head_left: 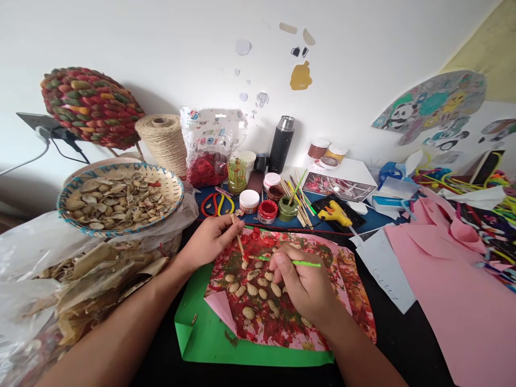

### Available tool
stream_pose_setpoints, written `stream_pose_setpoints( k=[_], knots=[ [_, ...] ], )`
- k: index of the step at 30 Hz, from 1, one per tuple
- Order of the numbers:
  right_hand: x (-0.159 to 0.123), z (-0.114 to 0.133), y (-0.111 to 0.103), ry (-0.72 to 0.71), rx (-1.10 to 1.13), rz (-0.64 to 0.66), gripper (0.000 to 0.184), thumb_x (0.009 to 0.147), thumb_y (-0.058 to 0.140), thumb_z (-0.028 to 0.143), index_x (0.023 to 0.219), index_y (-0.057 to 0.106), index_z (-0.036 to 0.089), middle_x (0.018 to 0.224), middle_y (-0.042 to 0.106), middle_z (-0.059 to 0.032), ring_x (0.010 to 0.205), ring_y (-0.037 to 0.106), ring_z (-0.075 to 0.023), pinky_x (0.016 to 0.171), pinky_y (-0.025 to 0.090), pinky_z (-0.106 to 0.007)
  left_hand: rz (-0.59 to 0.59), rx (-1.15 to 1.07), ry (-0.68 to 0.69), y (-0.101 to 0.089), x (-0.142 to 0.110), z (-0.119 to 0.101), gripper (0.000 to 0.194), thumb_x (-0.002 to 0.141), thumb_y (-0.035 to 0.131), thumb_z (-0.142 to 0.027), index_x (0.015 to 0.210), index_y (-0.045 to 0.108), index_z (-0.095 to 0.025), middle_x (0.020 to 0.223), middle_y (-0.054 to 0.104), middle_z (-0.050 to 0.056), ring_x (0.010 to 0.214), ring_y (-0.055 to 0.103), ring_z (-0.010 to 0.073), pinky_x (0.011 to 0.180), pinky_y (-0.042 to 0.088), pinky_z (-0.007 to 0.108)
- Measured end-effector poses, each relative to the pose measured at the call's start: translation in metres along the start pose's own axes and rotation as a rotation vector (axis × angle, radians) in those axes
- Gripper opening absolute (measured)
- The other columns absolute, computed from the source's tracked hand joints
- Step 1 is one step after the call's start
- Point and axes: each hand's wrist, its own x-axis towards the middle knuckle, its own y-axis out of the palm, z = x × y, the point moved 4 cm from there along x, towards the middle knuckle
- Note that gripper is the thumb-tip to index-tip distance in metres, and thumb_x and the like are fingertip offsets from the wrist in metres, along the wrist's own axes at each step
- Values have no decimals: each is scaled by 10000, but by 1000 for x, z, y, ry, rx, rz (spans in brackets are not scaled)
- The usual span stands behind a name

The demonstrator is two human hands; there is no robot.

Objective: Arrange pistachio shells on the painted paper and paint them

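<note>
Clearly, both forearms reach in from the lower corners and converge over the painted pink sheet (282,336), which lies on a green sheet (201,344). The left hand (215,239) is at the sheet's upper left edge, its forearm slanting up from the lower left, the back of the hand turned upward. Its thumb and index finger pinch a thin wooden stick (237,236) that slants down to a small peanut (244,265) at its lower end, just above the sheet, with red paint near the join. The right hand (300,274) hovers over the sheet's right half, its forearm angled in from the lower right, fingers curled and thumb forward. It grips a green paintbrush (308,264) between thumb and fingers, the handle nearly level and the tip pointing left, close to the stick's lower end. Unpainted peanuts (252,289) lie spread over the sheet between and below the hands. Beyond the sheet stand an open red paint jar (267,212) and, just right of it, a green paint jar (288,209) with a brush leaning in it
</note>
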Motion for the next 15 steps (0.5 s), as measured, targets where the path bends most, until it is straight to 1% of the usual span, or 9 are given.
stream_pose_setpoints(
  k=[2, 4, 6, 9, 12, 15],
  knots=[
    [-1, -1, 0, 8, 12, 10, 441, 1152, 431, 392, 806, 643, 219, 586, 618, 13, 498, 612, -141, 551, 475, -254, 7, -2, -6, 0, 0, 0, 495, 1050, 487, -560, 746, 593, -185, 708, 613, -22, 659, 515, 134, 652, 423, 240],
    [-2, -4, -1, 30, 50, -10, 441, 1154, 426, 400, 813, 639, 219, 569, 592, 24, 476, 599, -136, 533, 466, -248, 7, -6, -9, 0, 0, 0, 498, 1049, 487, -566, 746, 591, -184, 705, 609, -23, 659, 514, 134, 652, 421, 242],
    [-4, -4, -1, 35, 93, -15, 449, 1157, 417, 412, 817, 640, 221, 575, 594, 22, 491, 607, -141, 537, 471, -250, 2, -8, -9, 0, 0, 0, 499, 1047, 491, -568, 744, 589, -185, 705, 604, -24, 660, 511, 134, 652, 419, 244],
    [-3, 1, 1, -23, 118, 53, 424, 1152, 425, 387, 836, 653, 220, 630, 640, 6, 542, 626, -147, 577, 480, -262, 1, -22, -18, -1, 0, 1, 493, 1043, 500, -571, 752, 599, -185, 707, 610, -24, 661, 517, 136, 656, 422, 246],
    [-1, 5, 4, -59, 77, 127, 380, 1137, 456, 341, 833, 648, 220, 650, 652, 6, 567, 624, -144, 603, 467, -264, -6, -53, -32, 0, 0, 2, 496, 1032, 508, -590, 761, 601, -185, 705, 620, -18, 658, 530, 141, 651, 426, 249],
    [0, 3, 3, -16, 41, 110, 400, 1140, 441, 335, 811, 638, 222, 618, 632, 14, 558, 620, -143, 611, 463, -265, -12, -70, -42, 0, 0, 3, 505, 1022, 517, -609, 763, 600, -184, 707, 622, -14, 659, 534, 144, 650, 430, 249]
  ],
)
